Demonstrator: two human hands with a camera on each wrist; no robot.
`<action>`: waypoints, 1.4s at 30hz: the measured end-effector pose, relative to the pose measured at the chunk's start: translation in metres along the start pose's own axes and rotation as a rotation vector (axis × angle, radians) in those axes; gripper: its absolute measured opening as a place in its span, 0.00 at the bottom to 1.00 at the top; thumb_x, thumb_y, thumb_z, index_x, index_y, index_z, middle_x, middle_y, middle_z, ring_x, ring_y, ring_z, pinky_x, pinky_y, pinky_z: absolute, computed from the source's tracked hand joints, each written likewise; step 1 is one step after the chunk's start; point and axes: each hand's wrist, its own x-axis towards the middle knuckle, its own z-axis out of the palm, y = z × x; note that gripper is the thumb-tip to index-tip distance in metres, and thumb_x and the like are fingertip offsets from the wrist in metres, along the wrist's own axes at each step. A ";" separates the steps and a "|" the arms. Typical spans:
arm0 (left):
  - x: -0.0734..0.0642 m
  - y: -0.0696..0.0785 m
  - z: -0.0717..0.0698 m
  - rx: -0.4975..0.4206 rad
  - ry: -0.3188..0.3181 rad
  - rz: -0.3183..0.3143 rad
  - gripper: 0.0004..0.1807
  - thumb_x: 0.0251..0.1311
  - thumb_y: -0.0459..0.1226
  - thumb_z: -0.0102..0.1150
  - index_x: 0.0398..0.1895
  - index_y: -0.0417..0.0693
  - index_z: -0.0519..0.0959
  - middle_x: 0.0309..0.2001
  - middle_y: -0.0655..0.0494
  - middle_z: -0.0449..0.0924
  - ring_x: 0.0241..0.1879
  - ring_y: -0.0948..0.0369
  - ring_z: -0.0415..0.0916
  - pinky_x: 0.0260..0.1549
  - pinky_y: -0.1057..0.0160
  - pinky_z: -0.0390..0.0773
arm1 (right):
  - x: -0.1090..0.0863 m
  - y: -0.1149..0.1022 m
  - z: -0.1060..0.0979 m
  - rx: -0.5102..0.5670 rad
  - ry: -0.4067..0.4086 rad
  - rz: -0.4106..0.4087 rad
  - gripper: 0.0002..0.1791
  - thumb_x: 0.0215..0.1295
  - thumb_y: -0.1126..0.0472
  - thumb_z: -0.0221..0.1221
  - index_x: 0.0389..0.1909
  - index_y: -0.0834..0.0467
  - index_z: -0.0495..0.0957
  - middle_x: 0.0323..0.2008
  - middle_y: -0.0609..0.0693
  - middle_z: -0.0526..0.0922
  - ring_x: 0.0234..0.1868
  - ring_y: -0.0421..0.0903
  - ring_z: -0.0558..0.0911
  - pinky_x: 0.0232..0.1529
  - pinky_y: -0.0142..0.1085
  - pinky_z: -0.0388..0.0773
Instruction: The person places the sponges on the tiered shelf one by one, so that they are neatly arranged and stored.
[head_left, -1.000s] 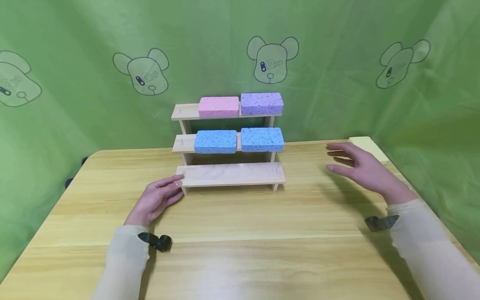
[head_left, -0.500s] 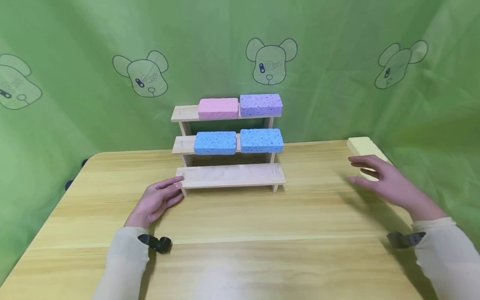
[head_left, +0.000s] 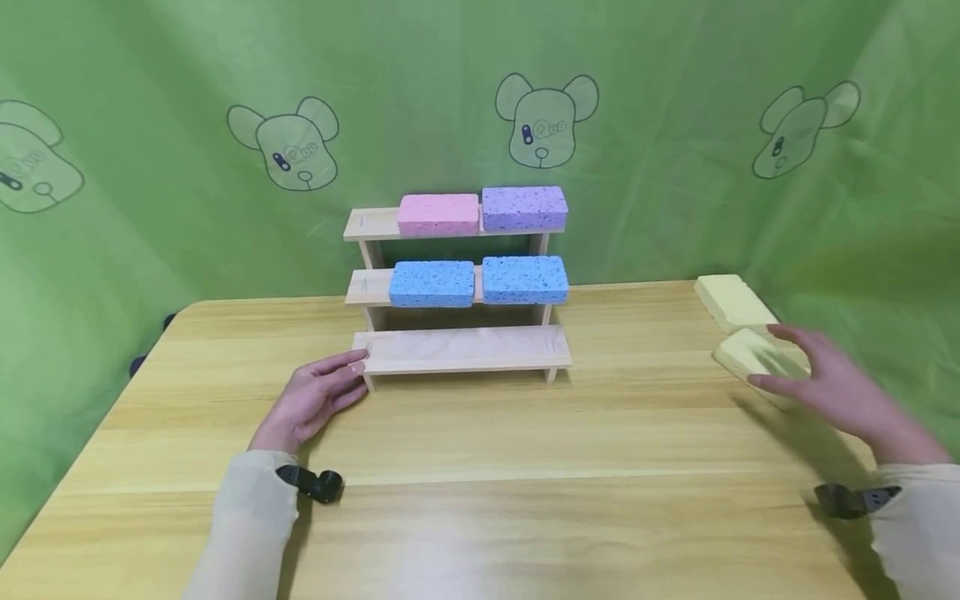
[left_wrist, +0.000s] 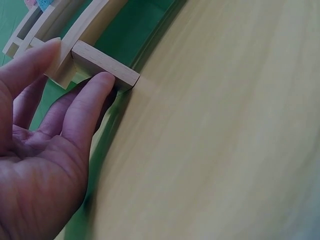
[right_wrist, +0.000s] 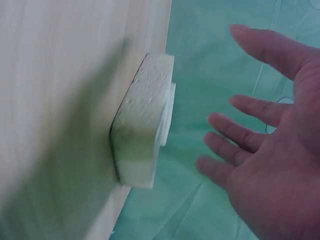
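Observation:
My left hand holds the left end of the bottom step of a three-tier wooden display stand. In the left wrist view its thumb meets the board's end and a fingertip touches the stand's leg. On the right, my right hand hovers with fingers spread over the nearer yellow sponge, apart from it in the right wrist view. A second yellow sponge lies just behind. Two blue sponges sit on the middle step; a pink sponge and a purple sponge top the stand.
The wood-grain table reaches back to a green curtain printed with bear heads. Both yellow sponges lie near the table's right edge. Dark objects show beyond its left edge.
My right hand has moved right and toward me, uncovering both yellow sponges and stopping above the nearer one. The left hand stays on the stand.

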 end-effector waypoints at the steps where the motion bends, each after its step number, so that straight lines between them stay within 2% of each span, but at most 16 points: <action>1: 0.000 0.000 0.000 0.002 -0.003 0.001 0.14 0.65 0.28 0.60 0.53 0.43 0.82 0.70 0.38 0.59 0.52 0.56 0.79 0.59 0.57 0.75 | -0.001 0.003 0.000 -0.014 0.004 0.003 0.48 0.66 0.53 0.64 0.73 0.72 0.47 0.66 0.81 0.49 0.62 0.83 0.50 0.56 0.79 0.47; 4: 0.000 -0.001 0.001 0.013 -0.002 0.000 0.16 0.65 0.28 0.59 0.55 0.41 0.81 0.70 0.38 0.59 0.53 0.55 0.78 0.58 0.56 0.75 | -0.005 0.013 0.000 -0.038 0.010 0.008 0.48 0.65 0.54 0.64 0.70 0.77 0.48 0.63 0.84 0.49 0.61 0.83 0.49 0.58 0.78 0.44; 9: 0.000 0.000 0.001 0.016 0.007 0.003 0.16 0.66 0.27 0.58 0.56 0.40 0.80 0.70 0.38 0.58 0.52 0.55 0.79 0.58 0.56 0.76 | -0.009 0.020 0.000 -0.085 0.002 0.027 0.48 0.64 0.55 0.64 0.67 0.82 0.48 0.59 0.87 0.50 0.58 0.84 0.51 0.56 0.78 0.46; 16: 0.001 0.000 -0.001 0.011 0.004 0.007 0.15 0.65 0.27 0.59 0.54 0.42 0.81 0.70 0.37 0.58 0.52 0.55 0.79 0.59 0.57 0.75 | -0.009 0.028 -0.004 -0.109 -0.076 0.100 0.53 0.63 0.53 0.66 0.64 0.87 0.44 0.55 0.89 0.51 0.53 0.84 0.57 0.50 0.78 0.56; 20: 0.001 0.000 -0.001 0.008 0.009 0.008 0.14 0.65 0.27 0.59 0.53 0.43 0.82 0.69 0.37 0.59 0.51 0.55 0.79 0.58 0.57 0.75 | -0.006 0.033 -0.006 -0.129 -0.126 0.139 0.54 0.63 0.51 0.65 0.63 0.88 0.43 0.54 0.91 0.52 0.51 0.84 0.60 0.49 0.77 0.60; 25: 0.000 0.000 -0.001 0.010 0.011 0.005 0.14 0.65 0.27 0.59 0.53 0.43 0.82 0.69 0.37 0.60 0.51 0.55 0.79 0.58 0.56 0.76 | -0.005 0.038 -0.006 -0.170 -0.144 0.127 0.50 0.64 0.53 0.65 0.61 0.90 0.47 0.53 0.91 0.56 0.50 0.85 0.63 0.48 0.75 0.64; 27: 0.000 0.000 0.000 0.010 0.016 0.001 0.15 0.65 0.28 0.60 0.54 0.42 0.82 0.68 0.37 0.61 0.52 0.55 0.79 0.58 0.57 0.76 | -0.005 0.039 -0.005 -0.190 -0.136 0.109 0.48 0.64 0.55 0.64 0.59 0.90 0.49 0.51 0.90 0.60 0.48 0.83 0.67 0.46 0.73 0.69; 32: -0.001 0.002 0.000 0.011 0.036 -0.011 0.16 0.65 0.29 0.60 0.56 0.42 0.81 0.65 0.38 0.67 0.52 0.56 0.79 0.58 0.57 0.76 | -0.005 0.042 -0.005 -0.189 -0.138 0.113 0.47 0.65 0.54 0.64 0.60 0.89 0.49 0.43 0.86 0.70 0.38 0.74 0.77 0.39 0.66 0.76; 35: -0.001 0.002 0.000 0.014 0.038 -0.016 0.17 0.66 0.29 0.60 0.57 0.41 0.80 0.64 0.40 0.68 0.52 0.56 0.78 0.58 0.57 0.76 | -0.006 0.041 -0.006 -0.176 -0.137 0.124 0.47 0.66 0.54 0.63 0.61 0.88 0.49 0.40 0.84 0.73 0.37 0.71 0.79 0.36 0.64 0.78; 42: -0.001 0.002 0.001 0.017 0.026 -0.011 0.19 0.65 0.29 0.60 0.59 0.38 0.77 0.68 0.37 0.62 0.53 0.55 0.78 0.58 0.57 0.76 | -0.007 0.034 -0.007 -0.148 -0.121 0.116 0.46 0.65 0.54 0.63 0.63 0.86 0.50 0.43 0.84 0.71 0.41 0.74 0.75 0.36 0.63 0.78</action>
